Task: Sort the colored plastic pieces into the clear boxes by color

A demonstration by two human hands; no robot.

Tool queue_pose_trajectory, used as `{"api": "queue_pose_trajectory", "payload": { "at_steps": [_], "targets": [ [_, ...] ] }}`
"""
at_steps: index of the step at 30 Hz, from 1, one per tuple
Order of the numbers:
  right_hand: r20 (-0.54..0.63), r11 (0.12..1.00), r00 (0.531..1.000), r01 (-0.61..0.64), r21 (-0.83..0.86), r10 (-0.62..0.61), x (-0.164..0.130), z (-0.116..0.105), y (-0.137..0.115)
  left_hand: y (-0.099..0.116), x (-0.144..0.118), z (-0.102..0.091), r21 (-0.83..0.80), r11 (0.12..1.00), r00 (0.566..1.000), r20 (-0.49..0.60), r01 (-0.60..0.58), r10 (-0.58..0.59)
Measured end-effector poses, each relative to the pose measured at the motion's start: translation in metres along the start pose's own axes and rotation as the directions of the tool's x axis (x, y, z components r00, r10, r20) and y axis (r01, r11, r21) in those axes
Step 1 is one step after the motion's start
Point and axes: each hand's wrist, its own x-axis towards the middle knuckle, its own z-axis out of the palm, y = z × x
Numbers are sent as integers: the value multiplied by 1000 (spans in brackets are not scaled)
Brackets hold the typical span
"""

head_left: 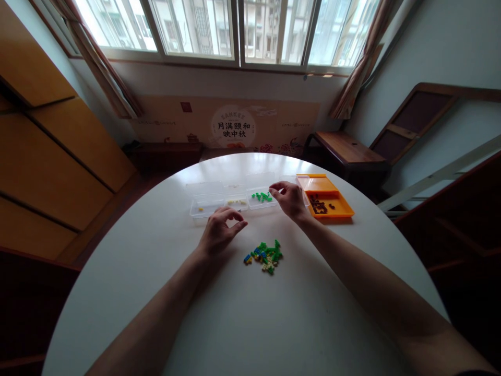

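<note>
The right hand point(290, 199) hovers over the clear box of green bricks point(262, 197) near the table's point(235, 324) far edge, fingertips pinched; whether they grasp a brick is unclear. The left hand point(219, 232), fingers loosely curled and empty, rests beside the brick pile point(266, 256) mid-table.

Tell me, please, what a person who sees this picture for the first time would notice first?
Probably the small heap of green, yellow and blue bricks in the middle of the white round table, between the two forearms. Just behind it, the right hand reaches to a clear box of green bricks, beside the bright orange tray. The left hand hovers near the heap, fingers pinched together; what they hold, if anything, cannot be seen.
</note>
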Motion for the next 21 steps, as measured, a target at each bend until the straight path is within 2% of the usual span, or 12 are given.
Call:
{"api": "queue_pose_trajectory", "payload": {
  "at_steps": [5, 11, 16, 21],
  "targets": [
    [39, 999, 999, 19, 44, -20, -29, -14, 7, 0, 1, 0, 11, 1000, 1000, 6, 23, -23],
    [195, 991, 976, 76, 112, -97, -59, -24, 14, 7, -1, 1, -2, 1000, 995, 95, -12, 12],
    [195, 989, 972, 120, 82, -134, -65, -22, 10, 15, -3, 1, 61, 992, 984, 147, -111, 101],
    [189, 985, 966, 167, 51, -174, -69, -22, 8, 20, -3, -1, 47, 995, 967, 244, -86, 72]
  ]
}}
